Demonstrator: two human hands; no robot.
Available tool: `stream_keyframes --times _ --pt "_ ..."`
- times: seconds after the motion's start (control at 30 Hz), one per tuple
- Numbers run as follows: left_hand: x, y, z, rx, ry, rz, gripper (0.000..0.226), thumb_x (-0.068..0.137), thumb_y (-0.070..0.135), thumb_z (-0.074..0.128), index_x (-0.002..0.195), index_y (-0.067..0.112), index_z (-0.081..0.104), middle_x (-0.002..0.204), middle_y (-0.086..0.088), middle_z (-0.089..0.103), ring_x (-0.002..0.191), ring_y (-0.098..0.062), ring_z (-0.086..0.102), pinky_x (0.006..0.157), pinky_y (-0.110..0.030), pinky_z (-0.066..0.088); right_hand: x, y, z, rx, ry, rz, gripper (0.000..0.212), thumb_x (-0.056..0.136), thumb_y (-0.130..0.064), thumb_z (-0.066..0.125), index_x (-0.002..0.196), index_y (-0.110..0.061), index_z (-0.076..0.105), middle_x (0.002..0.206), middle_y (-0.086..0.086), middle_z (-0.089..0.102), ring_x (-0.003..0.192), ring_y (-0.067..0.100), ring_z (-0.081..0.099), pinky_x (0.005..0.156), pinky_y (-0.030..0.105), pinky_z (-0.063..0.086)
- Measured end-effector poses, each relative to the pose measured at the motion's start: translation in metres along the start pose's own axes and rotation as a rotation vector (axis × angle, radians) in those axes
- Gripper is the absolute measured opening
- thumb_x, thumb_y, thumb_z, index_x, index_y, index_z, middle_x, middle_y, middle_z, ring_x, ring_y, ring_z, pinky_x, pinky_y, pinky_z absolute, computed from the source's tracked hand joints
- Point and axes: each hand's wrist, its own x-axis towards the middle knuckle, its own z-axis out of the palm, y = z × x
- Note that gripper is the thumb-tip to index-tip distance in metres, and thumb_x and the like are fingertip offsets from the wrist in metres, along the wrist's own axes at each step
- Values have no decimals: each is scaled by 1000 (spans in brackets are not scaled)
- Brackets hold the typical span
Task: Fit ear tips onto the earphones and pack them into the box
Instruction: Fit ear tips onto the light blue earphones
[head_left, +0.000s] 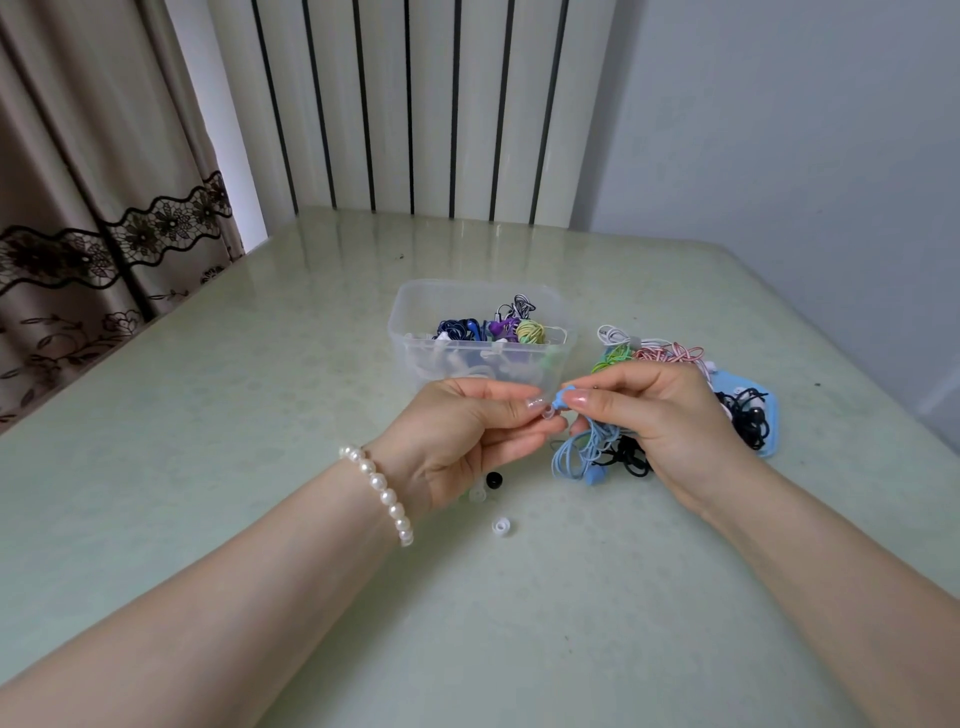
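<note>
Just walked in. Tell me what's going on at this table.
A person is fitting ear tips onto earphones. The left hand pinches a clear ear tip against the bud of a light blue earphone held by the right hand, its cord dangling below. A clear plastic box behind holds several coiled earphones. More tangled earphones lie to its right, and loose ear tips sit on the table under the left hand.

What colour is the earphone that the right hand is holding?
Light blue earphone, cable also light blue; right hand pinches it. Head view.
</note>
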Motion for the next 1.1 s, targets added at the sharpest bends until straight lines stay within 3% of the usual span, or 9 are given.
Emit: stream_keyframes --times 0.1,0.3,0.53,0.73,0.87,1.1 --pt "1 -1 0 4 20 13 23 77 -9 59 101 -10 61 74 -14 72 63 -17 71 56 -20 57 0 -1 1 -13 -1 -8 8 69 2 67 73 -5 69 58 1 68 52 12 62 56 17 51" --pt "0 -1 0 30 17 19 11 78 -7 59 87 -4 64 71 -13 72 61 -16 70 57 -20 57 -1 0 2 -42 9 -19 11 70 6 67 70 -5 68 56 2 68 51 12 62 58 18 53" --pt "1 -2 0 36 7 15 15 80 -5 58 95 -6 63 77 -16 72 66 -18 71 59 -21 57 0 2 1 -59 44 -4 7 71 5 67 72 -1 67 54 0 67 49 10 62 55 16 51" --pt "1 -2 1 52 16 31 13 80 -9 57 90 -4 63 77 -16 72 66 -19 71 64 -24 57 1 5 3 -78 80 12 8 69 5 69 68 -4 69 75 15 70 59 17 66 61 23 55" --pt "1 -3 1 72 15 46 13 80 -11 57 90 -4 63 79 -17 72 69 -22 71 66 -25 57 1 7 4 -49 70 19 11 70 7 68 65 -3 68 70 15 68 53 15 65 55 20 53" --pt "1 -2 1 71 6 36 15 79 -11 57 92 -5 63 89 -21 71 75 -24 71 68 -25 57 3 8 1 -11 71 37 8 70 7 66 66 0 66 73 17 68 53 16 63 57 23 53"
